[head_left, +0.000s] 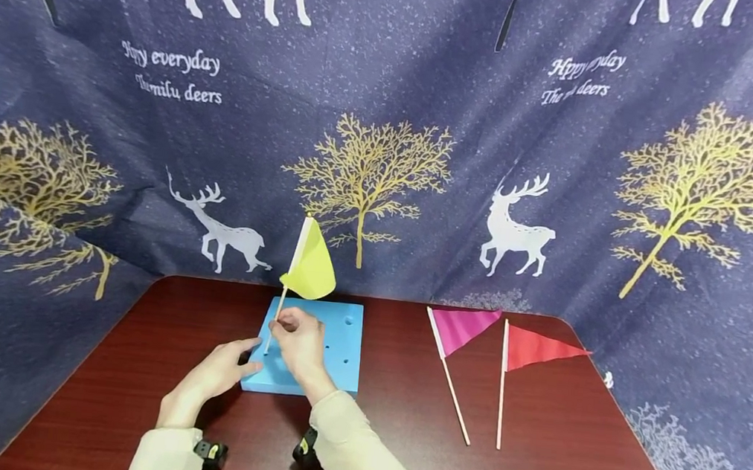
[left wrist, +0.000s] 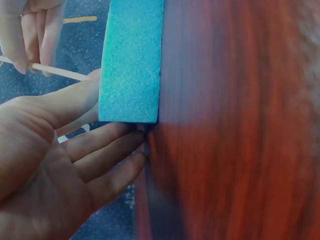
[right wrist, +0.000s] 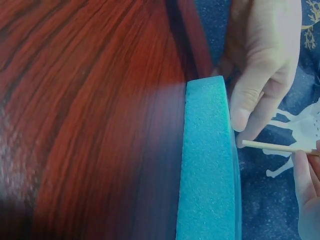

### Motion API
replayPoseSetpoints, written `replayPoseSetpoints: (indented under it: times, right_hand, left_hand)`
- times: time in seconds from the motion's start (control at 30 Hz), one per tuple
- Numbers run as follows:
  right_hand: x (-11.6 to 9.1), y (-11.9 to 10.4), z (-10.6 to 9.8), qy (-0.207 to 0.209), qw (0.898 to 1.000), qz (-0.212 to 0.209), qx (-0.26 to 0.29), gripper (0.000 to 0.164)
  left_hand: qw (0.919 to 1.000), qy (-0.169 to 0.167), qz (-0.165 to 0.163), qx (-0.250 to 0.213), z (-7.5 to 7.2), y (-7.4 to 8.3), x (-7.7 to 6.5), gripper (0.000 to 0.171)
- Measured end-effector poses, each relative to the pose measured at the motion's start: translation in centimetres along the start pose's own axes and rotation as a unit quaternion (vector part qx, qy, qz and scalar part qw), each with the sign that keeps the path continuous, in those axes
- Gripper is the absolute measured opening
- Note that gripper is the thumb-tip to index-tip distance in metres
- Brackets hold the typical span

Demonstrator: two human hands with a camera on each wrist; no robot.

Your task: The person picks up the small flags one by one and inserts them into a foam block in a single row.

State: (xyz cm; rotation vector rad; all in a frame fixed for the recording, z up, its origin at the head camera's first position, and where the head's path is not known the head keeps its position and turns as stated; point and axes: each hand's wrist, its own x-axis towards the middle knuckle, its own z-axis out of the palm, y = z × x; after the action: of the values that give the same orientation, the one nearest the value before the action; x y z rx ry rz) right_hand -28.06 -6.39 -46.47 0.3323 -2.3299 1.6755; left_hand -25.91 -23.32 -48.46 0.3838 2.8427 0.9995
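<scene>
My right hand point(head_left: 300, 339) pinches the wooden stick of a yellow-green flag point(head_left: 312, 263) between thumb and fingers. The flag stands tilted over a blue foam block point(head_left: 299, 385) with several holes in its top. In the right wrist view, the lower end of the stick point(right wrist: 267, 146) is visible close over the block's top face. My left hand point(head_left: 220, 370) rests at the block's left edge, thumb by the top face and fingers extended along the side. Those fingers point(left wrist: 107, 167) lie relaxed at the block's corner in the left wrist view.
On the brown wooden table point(head_left: 398, 446), a magenta flag point(head_left: 462, 330) and a red flag point(head_left: 534, 351) lie to the right of the block, sticks toward me. A dark blue cloth point(head_left: 412, 216) with deer and trees hangs behind the table.
</scene>
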Motion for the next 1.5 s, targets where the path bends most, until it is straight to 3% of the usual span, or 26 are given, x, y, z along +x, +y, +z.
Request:
replayPoseSetpoints:
  times: [0.4, 0.63, 0.93, 1.13, 1.5]
  right_hand:
    - [0.3, 1.0, 1.1, -0.014, 0.999, 0.013, -0.033, 0.003]
    - [0.9, 1.0, 1.4, -0.017, 0.998, -0.009, -0.065, 0.007]
    - [1.2, 0.9, 1.7, -0.029, 0.995, -0.002, -0.096, 0.007]
    - [0.9, 1.3, 1.9, -0.040, 0.996, 0.010, -0.078, 0.006]
    - [0.8, 1.7, 1.9, -0.022, 0.996, -0.008, -0.081, 0.010]
  left_hand:
    - [1.0000, 0.005, 0.004, 0.002, 0.1, -0.3, 0.2, 0.058]
    - [1.0000, 0.003, 0.003, 0.001, 0.2, -0.4, 0.2, 0.059]
    - [1.0000, 0.006, 0.003, 0.002, 0.2, -0.3, 0.2, 0.059]
    - [0.9999, 0.005, 0.000, -0.013, 0.3, -0.2, 0.0, 0.057]
    - [0.9995, 0.021, 0.024, 0.008, 0.2, -0.1, 0.0, 0.054]
